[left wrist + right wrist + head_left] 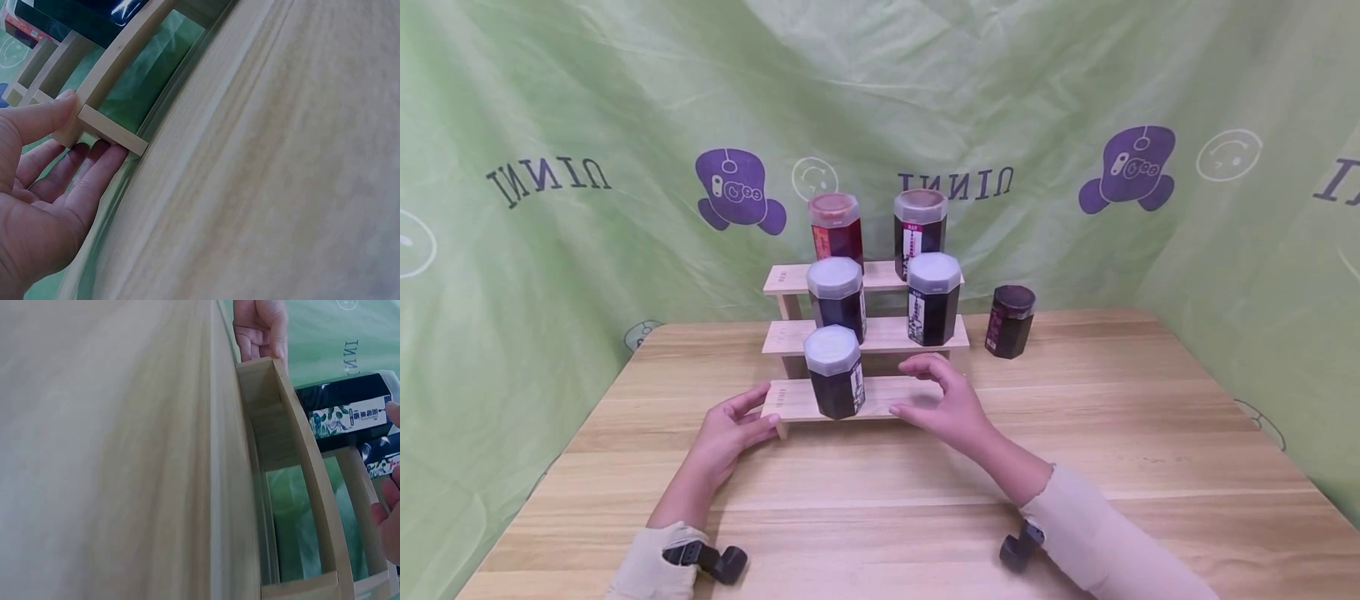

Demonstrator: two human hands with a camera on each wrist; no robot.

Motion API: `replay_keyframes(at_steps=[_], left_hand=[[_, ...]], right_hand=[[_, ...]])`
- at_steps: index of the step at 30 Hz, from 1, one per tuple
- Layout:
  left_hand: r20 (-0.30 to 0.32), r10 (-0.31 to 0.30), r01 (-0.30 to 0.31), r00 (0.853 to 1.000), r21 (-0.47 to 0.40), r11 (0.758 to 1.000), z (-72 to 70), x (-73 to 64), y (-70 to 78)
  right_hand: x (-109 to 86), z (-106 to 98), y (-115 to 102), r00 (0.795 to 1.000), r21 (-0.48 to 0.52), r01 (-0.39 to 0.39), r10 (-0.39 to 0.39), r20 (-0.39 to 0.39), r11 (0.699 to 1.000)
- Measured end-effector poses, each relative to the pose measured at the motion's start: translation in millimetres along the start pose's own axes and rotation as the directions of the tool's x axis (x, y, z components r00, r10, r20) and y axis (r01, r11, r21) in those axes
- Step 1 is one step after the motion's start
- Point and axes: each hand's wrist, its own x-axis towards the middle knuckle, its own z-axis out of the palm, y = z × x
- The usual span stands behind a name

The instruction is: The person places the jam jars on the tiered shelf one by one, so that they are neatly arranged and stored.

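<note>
A three-tier wooden display rack point(786, 402) stands on the table. My left hand point(730, 433) grips the left end of its lowest tier; in the left wrist view the thumb lies on the front board and the fingers are against the end leg. One dark octagonal jar point(837, 392) with a whitish lid sits left of centre on that tier. Over the tier's right part hovers my right hand point(951, 412), thumb and fingers spread apart with nothing between them. Two dark jars, a left one point(841, 312) and a right one point(934, 312), occupy the middle tier.
A red jar point(842, 237) and a dark jar with a pink label point(919, 218) are on the top tier. Right of the rack, another dark jar point(1009, 332) stands on the table point(880, 517). A green printed curtain point(865, 75) hangs behind and at both sides.
</note>
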Motion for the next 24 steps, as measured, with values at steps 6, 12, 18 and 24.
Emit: replay_keyframes(at_steps=[6,12,18,24], left_hand=[[-0.003,-0.007,0.007,1.000,0.000,1.000,-0.1,0.0,-0.6],[-0.005,-0.012,0.012,1.000,-0.001,1.000,0.1,0.3,-0.2],[-0.002,-0.008,0.008,1.000,-0.005,1.000,0.2,0.4,0.0],[0.001,-0.008,0.008,1.000,-0.001,1.000,0.0,0.0,0.2]], right_hand=[[-7.3,-15,-17,1.000,-0.029,0.016,-0.015,0.022,0.999],[-11.1,-27,12,0.998,-0.023,0.046,-0.045,0.035,0.999],[-13.7,-38,15,0.998,-0.020,0.063,-0.062,0.029,0.998],[-16.1,-51,16,0.998,-0.035,0.064,-0.063,0.018,0.997]])
